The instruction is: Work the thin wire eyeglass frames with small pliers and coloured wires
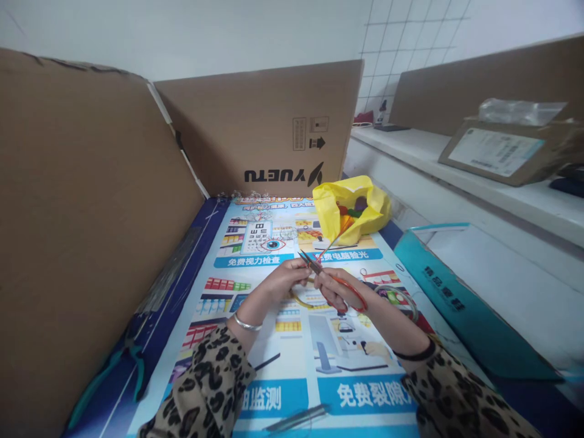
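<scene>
My left hand (286,277) is closed in a pinch on a thin yellow ring (298,301), which hangs below the fingers and passes behind my right hand. In my right hand (335,288) is a pair of scissors (311,263) with orange-red handles, blades pointing up and left, close to the left fingertips. An orange-red yarn (331,243) runs from the blades' area toward a yellow bag (379,213). Balls of coloured yarn (353,210) show inside that bag. The fingers hide where yarn, ring and blades meet.
A printed poster (301,340) covers the table. Teal-handled pliers (112,371) lie at left, silver rings (401,298) by my right forearm. Cardboard panels (255,128) stand behind and left. At right are a teal-edged box (456,298) and a shelf (424,149) with a carton (497,152).
</scene>
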Demonstrator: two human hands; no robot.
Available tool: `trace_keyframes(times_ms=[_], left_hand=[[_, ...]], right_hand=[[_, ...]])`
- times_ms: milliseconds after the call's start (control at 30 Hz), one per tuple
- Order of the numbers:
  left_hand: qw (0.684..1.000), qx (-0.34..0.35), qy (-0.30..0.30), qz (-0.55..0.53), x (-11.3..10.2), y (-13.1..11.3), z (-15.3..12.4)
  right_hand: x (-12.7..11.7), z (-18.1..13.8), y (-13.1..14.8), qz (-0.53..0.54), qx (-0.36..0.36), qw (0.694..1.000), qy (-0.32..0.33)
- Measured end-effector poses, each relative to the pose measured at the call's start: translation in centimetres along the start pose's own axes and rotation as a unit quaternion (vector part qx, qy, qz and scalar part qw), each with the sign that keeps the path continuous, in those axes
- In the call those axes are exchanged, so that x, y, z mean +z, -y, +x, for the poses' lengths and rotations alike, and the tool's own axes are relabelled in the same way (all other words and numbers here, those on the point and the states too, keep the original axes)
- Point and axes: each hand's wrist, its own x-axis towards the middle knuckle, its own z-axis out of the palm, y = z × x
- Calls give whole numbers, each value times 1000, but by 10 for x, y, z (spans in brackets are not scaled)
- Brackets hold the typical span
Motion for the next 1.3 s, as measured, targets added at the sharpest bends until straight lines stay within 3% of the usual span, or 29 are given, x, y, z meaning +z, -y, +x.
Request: trace_keyframes(times_ms=[300,533,733,900,1033,1133,1200,1300], left_hand=[[986,94,-45,129,2,7,6],[956,156,-71,237,-3,12,10],[926,177,-68,326,-5,9,9],[902,173,-48,392,-6,10,9],[886,162,-40,433,-4,12,8],[878,156,-53,448,-3,11,7],[876,153,-70,453,-4,10,6],[872,146,-93,458,-7,8,6]], right_hand=[[2,-15,3,35,-25,998,50],[9,-9,1,176,50,981,63],[5,-17,11,174,68,981,57],[5,-16,6,141,36,988,56],[0,-16,14,134,6,991,3],[-16,-21,22,139,-30,984,-103],[-30,-26,25,75,-44,985,-151],[-49,-31,30,-125,-20,980,-153]])
